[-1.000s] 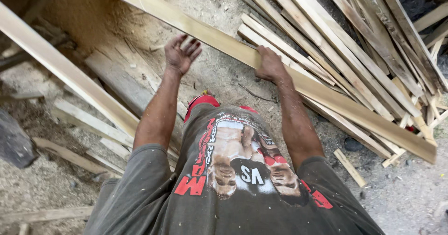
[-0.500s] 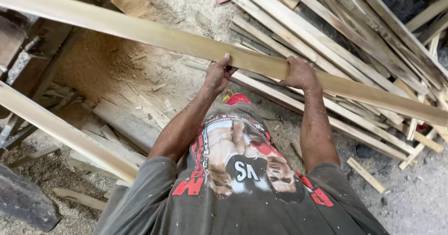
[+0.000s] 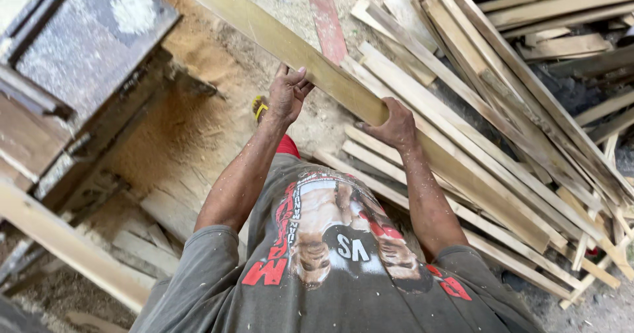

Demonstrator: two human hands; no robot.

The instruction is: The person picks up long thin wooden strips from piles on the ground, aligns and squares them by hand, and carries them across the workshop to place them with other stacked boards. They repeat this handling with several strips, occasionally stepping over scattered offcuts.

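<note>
A person in a grey printed T-shirt (image 3: pixel 330 267) stands over a sawdust-covered floor (image 3: pixel 191 115), holding a long pale wooden plank (image 3: pixel 343 88) that slants from the upper left down to the lower right in front of them; the left hand (image 3: pixel 288 95) presses against the plank's near edge, fingers spread upward and thumb hooked against the wood; the right hand (image 3: pixel 396 127) is wrapped over the plank just beside it, fingers closed around the far edge; the plank is lifted clear of a loose pile of wooden slats (image 3: pixel 528 108) lying to the right; a dusty wooden workbench (image 3: pixel 79 62) sits to the left; another plank (image 3: pixel 66 247) crosses the lower left corner.
</note>
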